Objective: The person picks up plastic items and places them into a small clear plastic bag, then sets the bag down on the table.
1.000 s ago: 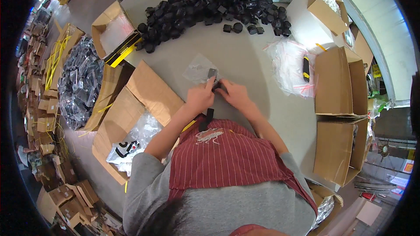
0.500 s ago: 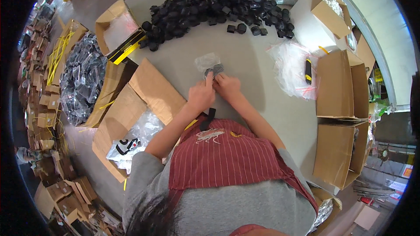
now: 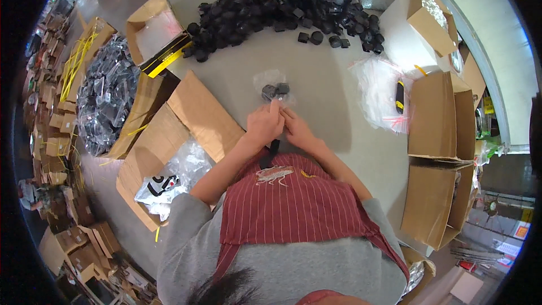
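A clear plastic bag (image 3: 264,79) lies at the middle of the grey table, with small dark cap-like pieces (image 3: 280,88) inside it. At its near end, my left hand (image 3: 265,124) and my right hand (image 3: 297,129) meet with fingers closed on the bag's edge. The left index finger is stretched along the bag. Exactly where each fingertip grips is too small to make out. Beyond the hands spreads a large heap of similar black pieces (image 3: 276,0), with several loose ones at its near right side.
To the right are a stack of clear bags (image 3: 372,93), a yellow-and-black cutter (image 3: 400,97) and open cartons (image 3: 432,116). On the left stand an open box (image 3: 135,39), a carton of bagged dark pieces (image 3: 107,101) and a cardboard box with plastic wrap (image 3: 152,158).
Both hands have drawn slightly nearer to me, toward the bag's near end. The dark pieces, partly covered by fingers before, now show more fully. The whole view has shifted a little.
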{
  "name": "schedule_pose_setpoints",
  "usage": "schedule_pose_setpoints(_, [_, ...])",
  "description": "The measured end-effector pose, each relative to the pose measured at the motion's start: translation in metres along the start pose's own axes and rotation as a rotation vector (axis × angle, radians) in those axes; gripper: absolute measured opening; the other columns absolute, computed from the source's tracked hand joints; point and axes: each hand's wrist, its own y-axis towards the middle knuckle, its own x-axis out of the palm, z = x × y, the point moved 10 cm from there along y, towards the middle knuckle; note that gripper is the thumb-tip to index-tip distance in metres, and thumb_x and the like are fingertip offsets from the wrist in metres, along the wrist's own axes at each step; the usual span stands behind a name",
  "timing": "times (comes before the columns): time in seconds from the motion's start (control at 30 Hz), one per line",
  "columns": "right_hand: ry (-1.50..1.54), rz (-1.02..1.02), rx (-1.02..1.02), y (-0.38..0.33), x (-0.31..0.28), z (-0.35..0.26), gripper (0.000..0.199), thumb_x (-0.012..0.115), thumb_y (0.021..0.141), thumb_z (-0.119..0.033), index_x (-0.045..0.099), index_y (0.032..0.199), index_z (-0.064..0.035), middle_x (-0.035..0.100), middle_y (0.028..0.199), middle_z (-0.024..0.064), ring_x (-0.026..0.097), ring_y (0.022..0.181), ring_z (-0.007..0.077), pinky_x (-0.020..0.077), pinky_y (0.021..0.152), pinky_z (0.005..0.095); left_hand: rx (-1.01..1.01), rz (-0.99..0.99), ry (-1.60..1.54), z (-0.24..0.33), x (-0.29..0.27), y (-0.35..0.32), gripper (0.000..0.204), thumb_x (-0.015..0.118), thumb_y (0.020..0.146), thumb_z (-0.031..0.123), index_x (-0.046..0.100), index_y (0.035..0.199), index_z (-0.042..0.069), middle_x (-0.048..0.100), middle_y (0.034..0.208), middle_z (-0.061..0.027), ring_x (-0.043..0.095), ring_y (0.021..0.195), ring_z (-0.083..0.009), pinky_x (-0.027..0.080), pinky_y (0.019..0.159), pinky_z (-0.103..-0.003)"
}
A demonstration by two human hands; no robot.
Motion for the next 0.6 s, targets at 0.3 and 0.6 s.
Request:
schedule_pose_setpoints(0.3, [-0.386, 0.056, -0.184, 0.029, 0.008, -0.007, 0.064, 0.059, 0.085, -0.019, 0.039, 0.144, -0.0049, 0.031, 0.152, 0.0211, 0.037, 0.133, 0.0477, 0.0347, 0.108, 0.0551, 0.141, -0.051, -0.174, 0.021, -0.005, -0.005, 0.02, 0.064, 0.079, 0.012, 0.055, 0.096, 0.009, 0.064, 0.076, -0.0117, 0.065, 0.068, -0.0298, 0.051, 0.056, -0.041])
schedule_pose_setpoints(0.6, [-0.39, 0.051, -0.122, 0.007, 0.011, 0.0, 0.068, 0.056, 0.089, -0.022, 0.029, 0.147, 0.0013, 0.024, 0.155, 0.0235, 0.023, 0.142, 0.0457, 0.0254, 0.115, 0.0516, -0.066, -0.017, -0.106, 0.003, 0.001, -0.004, 0.029, 0.061, 0.081, 0.017, 0.055, 0.107, 0.006, 0.065, 0.077, -0.0143, 0.066, 0.069, -0.0304, 0.051, 0.054, -0.045])
